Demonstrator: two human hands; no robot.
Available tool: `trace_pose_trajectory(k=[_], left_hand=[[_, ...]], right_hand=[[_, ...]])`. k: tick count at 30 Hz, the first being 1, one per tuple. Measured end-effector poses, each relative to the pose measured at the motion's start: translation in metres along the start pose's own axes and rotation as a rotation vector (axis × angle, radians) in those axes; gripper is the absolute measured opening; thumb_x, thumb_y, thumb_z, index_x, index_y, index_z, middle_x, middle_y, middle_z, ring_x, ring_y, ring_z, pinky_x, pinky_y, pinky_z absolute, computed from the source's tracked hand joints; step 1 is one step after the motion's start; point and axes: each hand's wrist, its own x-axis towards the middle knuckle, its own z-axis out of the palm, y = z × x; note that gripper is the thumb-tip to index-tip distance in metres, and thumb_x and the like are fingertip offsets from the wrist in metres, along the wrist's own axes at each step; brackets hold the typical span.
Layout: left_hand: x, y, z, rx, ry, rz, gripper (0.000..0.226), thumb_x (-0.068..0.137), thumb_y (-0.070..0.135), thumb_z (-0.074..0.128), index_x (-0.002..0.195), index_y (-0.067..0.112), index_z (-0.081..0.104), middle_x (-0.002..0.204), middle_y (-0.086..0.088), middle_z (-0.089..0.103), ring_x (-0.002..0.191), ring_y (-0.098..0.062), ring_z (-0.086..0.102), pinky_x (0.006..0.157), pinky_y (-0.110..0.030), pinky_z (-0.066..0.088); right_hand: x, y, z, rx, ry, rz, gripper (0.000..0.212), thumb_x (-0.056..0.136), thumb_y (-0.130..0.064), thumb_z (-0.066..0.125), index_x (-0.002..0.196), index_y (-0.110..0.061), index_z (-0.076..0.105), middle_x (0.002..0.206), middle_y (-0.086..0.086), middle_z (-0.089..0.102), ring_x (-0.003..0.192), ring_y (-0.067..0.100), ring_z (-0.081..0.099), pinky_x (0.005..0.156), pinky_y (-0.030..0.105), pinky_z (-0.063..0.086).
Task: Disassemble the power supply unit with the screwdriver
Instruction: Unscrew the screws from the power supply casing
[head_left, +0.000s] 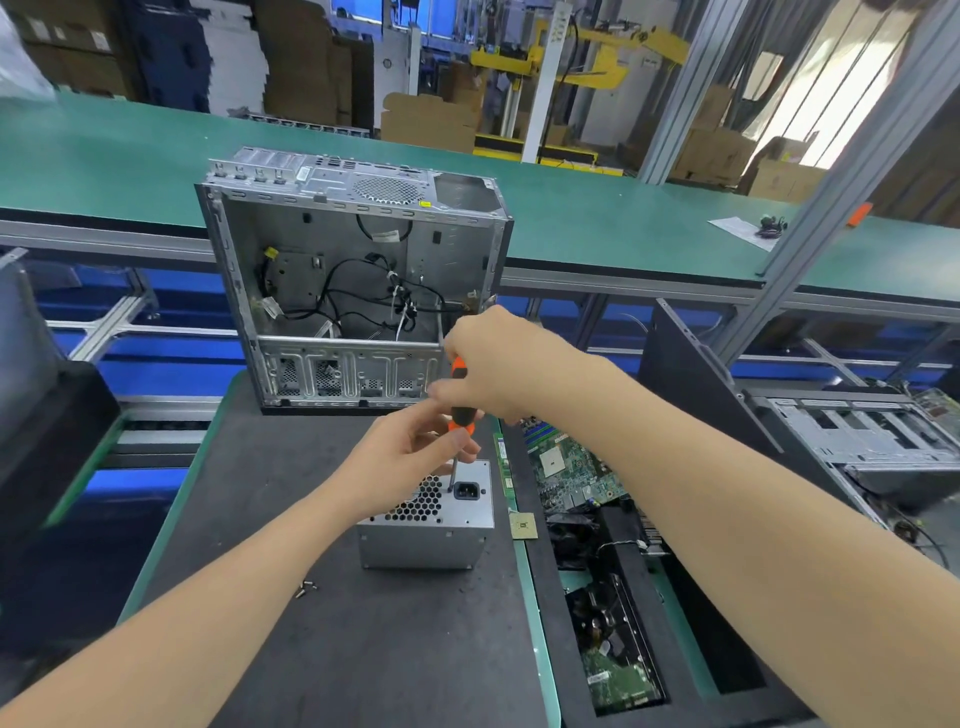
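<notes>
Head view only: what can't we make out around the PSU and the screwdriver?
All in the head view:
- Screw head under the screwdriver tip: too small, seating unclear.
- Power supply unit top face, left part: hidden by the left hand.
- Right hand fingertips: motion-blurred.
- Loose screws: too small to count.

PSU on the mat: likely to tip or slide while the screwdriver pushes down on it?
Probably won't tip: the power supply is a squat metal box sitting flat on the mat, and the screwdriver bears almost straight down on its top. Sliding seems unlikely on that dark, matte mat. Sheet-metal walls suggest stiff, fairly heavy for its size.
</notes>
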Motion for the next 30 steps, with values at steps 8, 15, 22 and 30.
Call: trace_pose_trajectory(k=[8, 15, 22, 30], left_hand=[[-0.002, 0.003, 0.002, 0.040, -0.015, 0.000, 0.021, 0.090, 0.057, 0.067, 0.104, 0.043, 0.071, 0.108, 0.004, 0.079, 0.106, -0.015, 0.075, 0.091, -0.041, 0.061], [0.001, 0.000, 0.001, 0.065, -0.005, -0.015, 0.018, 0.093, 0.055, 0.064, 0.105, 0.044, 0.071, 0.105, 0.004, 0.080, 0.103, -0.015, 0.076, 0.091, -0.046, 0.061], [-0.002, -0.015, -0.009, 0.374, 0.040, -0.011, 0.025, 0.083, 0.045, 0.077, 0.108, 0.040, 0.073, 0.100, 0.014, 0.074, 0.093, -0.006, 0.070, 0.078, -0.021, 0.054], [-0.006, -0.043, -0.003, 0.822, -0.014, 0.099, 0.004, 0.096, 0.034, 0.073, 0.096, 0.030, 0.074, 0.095, 0.021, 0.051, 0.093, -0.003, 0.043, 0.082, -0.026, 0.042]], right_hand=[[-0.003, 0.002, -0.013, 0.024, -0.198, -0.323, 0.020, 0.077, -0.010, 0.071, 0.090, -0.024, 0.066, 0.088, -0.011, 0.062, 0.088, 0.014, 0.058, 0.068, 0.028, 0.047], [-0.004, -0.004, 0.007, -0.136, 0.219, 0.008, 0.052, 0.091, -0.067, 0.052, 0.069, -0.021, 0.042, 0.071, -0.003, 0.040, 0.057, 0.018, 0.042, 0.051, 0.030, 0.029], [-0.002, 0.004, 0.003, 0.079, 0.025, -0.022, 0.036, 0.092, -0.047, 0.062, 0.085, -0.011, 0.060, 0.078, 0.007, 0.066, 0.061, 0.024, 0.067, 0.049, 0.034, 0.051], [-0.009, 0.015, 0.001, 0.157, -0.022, -0.012, 0.018, 0.084, -0.035, 0.069, 0.088, -0.018, 0.063, 0.066, -0.001, 0.070, 0.045, 0.015, 0.066, 0.042, 0.022, 0.047]])
